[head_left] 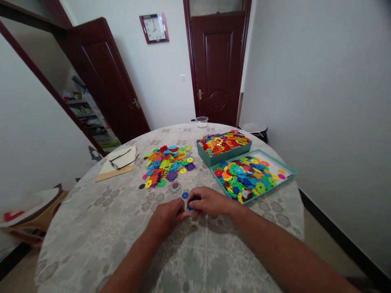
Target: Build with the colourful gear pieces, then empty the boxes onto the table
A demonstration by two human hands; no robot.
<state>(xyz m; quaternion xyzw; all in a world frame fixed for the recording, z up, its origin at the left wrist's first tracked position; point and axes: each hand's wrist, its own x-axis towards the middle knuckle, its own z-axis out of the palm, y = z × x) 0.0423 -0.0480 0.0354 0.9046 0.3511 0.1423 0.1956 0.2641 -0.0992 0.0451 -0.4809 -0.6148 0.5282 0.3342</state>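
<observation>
My left hand [169, 215] and my right hand [209, 201] meet at the middle of the round table [91, 232], fingers pinched together on small blue plastic gear pieces [190, 204]. Another small blue gear [185, 195] lies just beyond my fingers, and a grey gear [174, 187] a little farther. A loose pile of colourful gear pieces [166, 165] is spread on the cloth behind them.
A teal tray [291, 173] of colourful gears and a teal box [226, 154] full of them stand at the right. A notebook with glasses [120, 160] lies at the left. A clear cup [202, 121] is at the far edge. Walls and doors surround the table.
</observation>
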